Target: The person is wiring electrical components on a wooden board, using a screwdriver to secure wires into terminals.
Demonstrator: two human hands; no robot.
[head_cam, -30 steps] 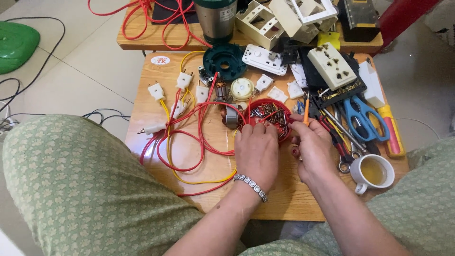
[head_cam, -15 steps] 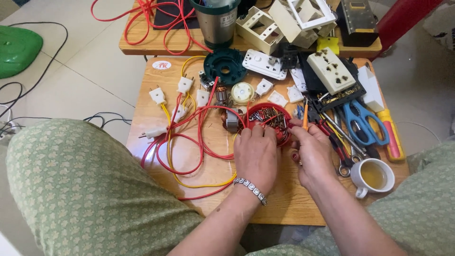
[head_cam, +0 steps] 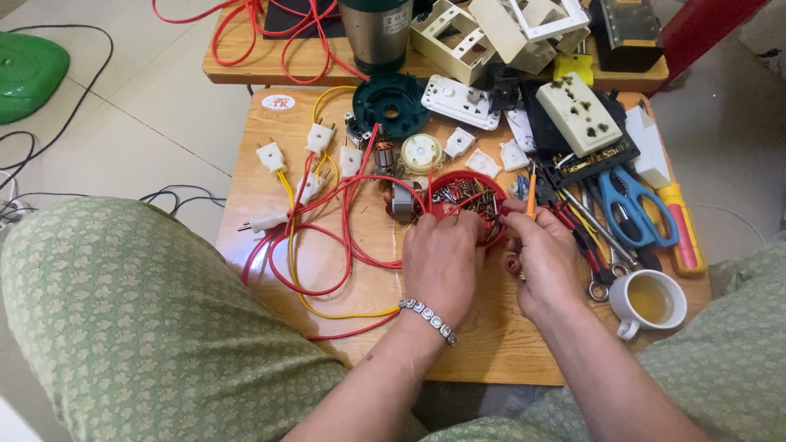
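**Both hands at the red bowl of screws**

The left hand (head_cam: 442, 258) rests palm down on the near rim of a red bowl (head_cam: 468, 205) filled with small metal screws, its fingers curled over the edge; whether they pinch anything cannot be told. The right hand (head_cam: 542, 254) sits just beside the bowl's right side, fingertips drawn together on a thin orange-handled tool (head_cam: 531, 194) that stands nearly upright.

The bowl lies near the middle of the wooden bench (head_cam: 270, 164). Red and yellow wires (head_cam: 327, 245) with white plugs loop across the left half, reaching close to the left edge and touching the left hand's side. To the right, blue-handled scissors (head_cam: 630, 213), pliers and a wrench crowd up against the right hand, and a white cup (head_cam: 647, 301) of yellowish liquid stands near the bench's front right corner. Behind the bowl lie a dark green round part (head_cam: 391, 104) and white socket plates (head_cam: 580, 115). The only bare wood is the strip along the near edge, under the wrists.
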